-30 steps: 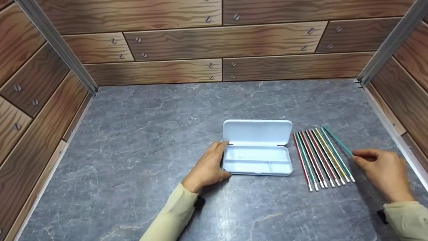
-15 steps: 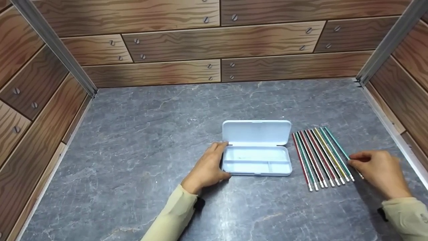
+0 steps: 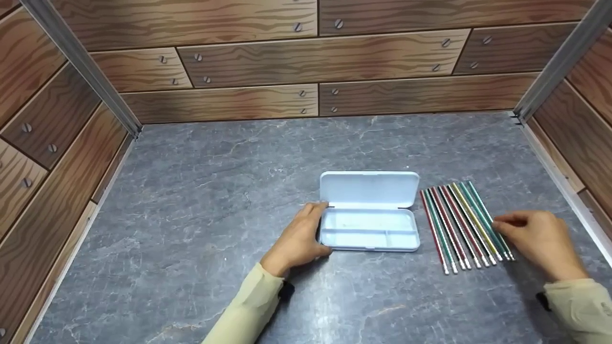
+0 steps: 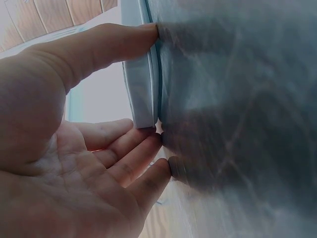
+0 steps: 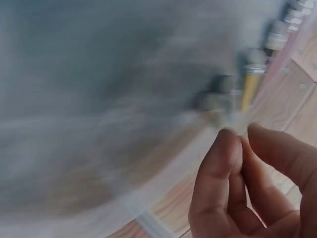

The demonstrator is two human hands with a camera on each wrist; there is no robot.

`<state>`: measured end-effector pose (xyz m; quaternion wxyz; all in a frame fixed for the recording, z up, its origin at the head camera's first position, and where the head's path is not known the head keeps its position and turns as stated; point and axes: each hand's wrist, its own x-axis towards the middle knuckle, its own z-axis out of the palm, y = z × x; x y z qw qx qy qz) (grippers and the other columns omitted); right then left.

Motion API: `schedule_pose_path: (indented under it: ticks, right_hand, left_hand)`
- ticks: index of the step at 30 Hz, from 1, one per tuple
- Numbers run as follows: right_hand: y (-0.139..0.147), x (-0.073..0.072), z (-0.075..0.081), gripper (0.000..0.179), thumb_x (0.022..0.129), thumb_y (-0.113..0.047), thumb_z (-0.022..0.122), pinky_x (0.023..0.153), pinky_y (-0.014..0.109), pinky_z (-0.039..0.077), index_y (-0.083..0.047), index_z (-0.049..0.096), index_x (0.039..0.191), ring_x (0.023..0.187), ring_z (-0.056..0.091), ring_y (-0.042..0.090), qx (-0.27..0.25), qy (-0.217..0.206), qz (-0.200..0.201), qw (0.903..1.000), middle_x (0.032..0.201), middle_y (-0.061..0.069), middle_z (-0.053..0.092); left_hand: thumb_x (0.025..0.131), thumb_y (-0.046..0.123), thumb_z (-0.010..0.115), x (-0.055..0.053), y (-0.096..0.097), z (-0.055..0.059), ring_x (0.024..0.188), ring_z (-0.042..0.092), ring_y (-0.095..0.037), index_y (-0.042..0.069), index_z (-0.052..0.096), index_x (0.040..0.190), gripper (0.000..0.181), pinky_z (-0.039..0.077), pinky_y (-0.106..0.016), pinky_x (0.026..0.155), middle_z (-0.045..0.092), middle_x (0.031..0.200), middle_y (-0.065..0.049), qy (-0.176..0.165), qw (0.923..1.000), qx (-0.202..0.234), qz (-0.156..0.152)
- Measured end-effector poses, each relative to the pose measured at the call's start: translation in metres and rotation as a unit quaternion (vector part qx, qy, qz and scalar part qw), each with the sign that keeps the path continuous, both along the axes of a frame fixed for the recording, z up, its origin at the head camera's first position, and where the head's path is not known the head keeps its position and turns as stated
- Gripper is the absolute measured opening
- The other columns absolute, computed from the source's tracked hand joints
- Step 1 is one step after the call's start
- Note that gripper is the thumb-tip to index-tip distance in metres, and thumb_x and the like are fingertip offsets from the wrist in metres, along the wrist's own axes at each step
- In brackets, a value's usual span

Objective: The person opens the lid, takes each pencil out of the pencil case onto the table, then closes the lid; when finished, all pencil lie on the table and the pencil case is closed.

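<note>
A pale blue pencil case (image 3: pixel 354 231) lies with its lid raised, its compartments facing up. At its left end my left hand (image 3: pixel 297 237) grips it, thumb at the front corner and fingers at the back; the left wrist view shows the thumb (image 4: pixel 109 44) across the edge of the case (image 4: pixel 141 91). To the right of the case, a row of several eraser-tipped pencils (image 3: pixel 460 224) lies slanted, coloured red, green, black and yellow. My right hand (image 3: pixel 540 239) pinches the rightmost green pencil (image 3: pixel 481 200) about midway, close beside its neighbour. The right wrist view is blurred around the eraser ends.
The grey marbled tabletop (image 3: pixel 215 191) carries the case and pencils. Wood-patterned walls (image 3: pixel 248 62) enclose it at the back and both sides, with metal posts (image 3: pixel 554 62) in the back corners.
My right hand has moved left with the green pencil, which has swung from a wider slant to lie alongside the others. My left hand has stayed at the case.
</note>
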<state>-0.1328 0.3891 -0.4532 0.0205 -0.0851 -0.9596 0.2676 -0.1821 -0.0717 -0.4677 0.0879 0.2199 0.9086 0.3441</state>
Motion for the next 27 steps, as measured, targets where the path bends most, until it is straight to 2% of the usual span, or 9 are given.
schedule_pose_path:
  ticks: [2,4,6,9,14,16,18,23,27]
  right_hand:
    - [0.003,-0.014,-0.012,0.037,0.105,-0.028,0.079,0.078,0.035,0.064,-0.001,0.08,0.129,0.093,0.079,0.027,-0.041,0.009,-0.001,0.9991,0.129,0.032,0.077]
    - [-0.017,-0.022,-0.004,0.04,0.104,-0.026,0.08,0.075,0.017,0.061,-0.001,0.077,0.135,0.089,0.072,0.001,-0.103,0.034,-0.003,0.9941,0.121,0.015,0.084]
    - [-0.038,-0.031,0.004,0.042,0.104,-0.026,0.08,0.078,0.01,0.058,-0.001,0.076,0.138,0.091,0.068,-0.01,-0.172,0.053,-0.013,0.9835,0.114,-0.004,0.086]
    - [-0.066,-0.046,0.015,0.041,0.101,-0.028,0.085,0.083,0.009,0.058,-0.009,0.079,0.137,0.095,0.071,-0.009,-0.283,0.06,-0.024,0.957,0.103,-0.03,0.079]
    - [-0.095,-0.072,0.019,0.023,0.098,-0.015,0.087,0.083,0.016,0.065,-0.016,0.087,0.121,0.089,0.08,0.001,-0.44,0.072,-0.023,0.8946,0.099,-0.018,0.084]
    - [-0.102,-0.079,0.017,0.02,0.098,-0.012,0.087,0.083,0.018,0.066,-0.014,0.088,0.117,0.087,0.082,0.004,-0.471,0.075,-0.017,0.8788,0.097,-0.015,0.085]
    - [-0.107,-0.083,0.016,0.019,0.099,-0.013,0.086,0.084,0.016,0.065,-0.012,0.088,0.118,0.087,0.081,0.003,-0.46,0.078,-0.01,0.8844,0.097,-0.017,0.084]
    - [-0.113,-0.08,0.017,0.028,0.099,-0.022,0.087,0.082,0.014,0.062,-0.009,0.086,0.124,0.09,0.076,-0.003,-0.387,0.069,-0.012,0.9193,0.097,-0.022,0.083]
    - [-0.115,-0.072,0.018,0.034,0.099,-0.02,0.087,0.084,0.013,0.061,-0.003,0.083,0.128,0.096,0.074,-0.003,-0.365,0.069,0.012,0.9282,0.101,-0.023,0.083]
  left_hand:
    - [0.078,0.005,0.093,-0.006,-0.004,-0.01,0.15,0.054,-0.039,-0.004,0.041,0.168,0.104,0.049,-0.052,0.128,0.053,0.164,-0.023,-0.003,0.9999,0.007,-0.014]
    - [0.077,0.005,0.094,-0.009,-0.004,-0.016,0.149,0.055,-0.038,-0.003,0.041,0.168,0.106,0.049,-0.052,0.128,0.053,0.163,-0.022,-0.005,0.9998,0.011,-0.014]
    - [0.076,0.004,0.095,-0.009,-0.003,-0.016,0.148,0.055,-0.037,-0.001,0.043,0.168,0.107,0.049,-0.051,0.128,0.054,0.162,-0.021,-0.006,0.9999,0.012,-0.007]
    - [0.076,0.002,0.096,-0.008,-0.001,-0.015,0.146,0.056,-0.036,-0.001,0.043,0.168,0.106,0.049,-0.052,0.128,0.055,0.161,-0.021,-0.013,0.9998,0.014,0.0]
    - [0.075,0.002,0.096,-0.007,0.001,-0.015,0.141,0.059,-0.036,0.002,0.047,0.164,0.102,0.051,-0.052,0.126,0.058,0.156,-0.019,-0.014,0.9997,0.018,0.003]
    - [0.075,0.002,0.096,-0.007,0.002,-0.016,0.14,0.059,-0.036,0.003,0.048,0.163,0.1,0.051,-0.052,0.126,0.058,0.156,-0.018,-0.018,0.9996,0.021,0.004]
    - [0.075,0.002,0.097,-0.007,0.003,-0.017,0.142,0.059,-0.036,0.003,0.048,0.161,0.099,0.05,-0.052,0.126,0.058,0.156,-0.018,-0.019,0.9996,0.021,0.003]
    - [0.075,0.004,0.098,-0.007,0.003,-0.017,0.141,0.059,-0.035,0.001,0.05,0.155,0.094,0.049,-0.051,0.127,0.059,0.153,-0.018,-0.011,0.9998,0.015,0.0]
    - [0.073,0.002,0.099,-0.007,0.0,-0.017,0.132,0.062,-0.034,0.0,0.049,0.145,0.088,0.053,-0.051,0.122,0.062,0.143,-0.02,-0.008,0.9995,0.028,0.01]
